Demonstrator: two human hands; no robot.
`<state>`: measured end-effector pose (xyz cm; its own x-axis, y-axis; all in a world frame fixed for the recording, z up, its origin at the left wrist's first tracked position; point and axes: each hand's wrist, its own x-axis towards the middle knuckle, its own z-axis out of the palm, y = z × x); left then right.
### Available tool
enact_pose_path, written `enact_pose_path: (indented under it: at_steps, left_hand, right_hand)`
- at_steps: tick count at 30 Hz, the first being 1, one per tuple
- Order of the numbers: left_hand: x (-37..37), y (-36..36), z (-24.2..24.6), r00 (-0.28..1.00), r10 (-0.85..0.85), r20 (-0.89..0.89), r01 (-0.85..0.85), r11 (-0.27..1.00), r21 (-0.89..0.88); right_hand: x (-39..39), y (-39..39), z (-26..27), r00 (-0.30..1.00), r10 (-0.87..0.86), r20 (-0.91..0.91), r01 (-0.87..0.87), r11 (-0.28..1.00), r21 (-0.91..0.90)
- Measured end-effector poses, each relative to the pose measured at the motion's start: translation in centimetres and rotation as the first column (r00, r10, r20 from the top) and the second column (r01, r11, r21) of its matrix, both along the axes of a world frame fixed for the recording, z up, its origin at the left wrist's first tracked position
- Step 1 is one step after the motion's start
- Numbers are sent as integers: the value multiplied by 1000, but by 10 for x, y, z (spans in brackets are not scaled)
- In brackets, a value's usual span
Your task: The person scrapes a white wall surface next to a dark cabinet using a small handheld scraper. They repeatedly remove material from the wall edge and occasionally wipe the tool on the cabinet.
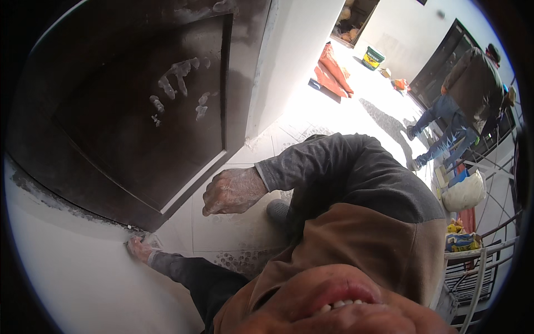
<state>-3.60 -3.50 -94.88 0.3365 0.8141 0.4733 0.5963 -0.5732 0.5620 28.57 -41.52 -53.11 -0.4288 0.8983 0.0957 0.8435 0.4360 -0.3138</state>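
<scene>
My left hand (139, 249) reaches low to the base of the white wall (79, 254), beside the bottom corner of the dark door (137, 158). A pale, translucent piece (153, 241) lies against its fingers; whether they grip it is unclear. Dust coats my right hand (234, 192), whose fingers are curled into a fist over the tiled floor, back of the hand up, with nothing seen in it; its palm is hidden. Whitish smears mark the door panel, and rough plaster (62, 208) runs along the edge between door and wall.
Behind my right side a person (467, 92) stands in the sunlit area. Orange sacks (331, 73) and a green Boysen bucket (373, 58) are on the floor there. A metal railing (479, 267) and a whitish container (465, 191) stand at the far right.
</scene>
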Motion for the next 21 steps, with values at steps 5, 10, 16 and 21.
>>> enact_pose_path:
  at_steps: [5, 10, 16, 21]
  left_hand:
    - [-1, 15, 13, 717, -199, -668, 60, 972, -225]
    - [-6, 23, 0, 917, -32, -397, 63, 996, 66]
    - [0, 32, -24, 976, -182, -119, 215, 898, 385]
    - [0, 32, -10, 938, -164, -305, 257, 921, 293]
  right_hand:
    - [6, 3, 0, 997, 75, -24, -71, 989, 132]
    - [-1, 1, 6, 996, 69, -65, -55, 977, 206]
    - [1, -6, -6, 993, 76, -89, -55, 973, 223]
    - [1, -9, 1, 997, 81, -11, -78, 979, 188]
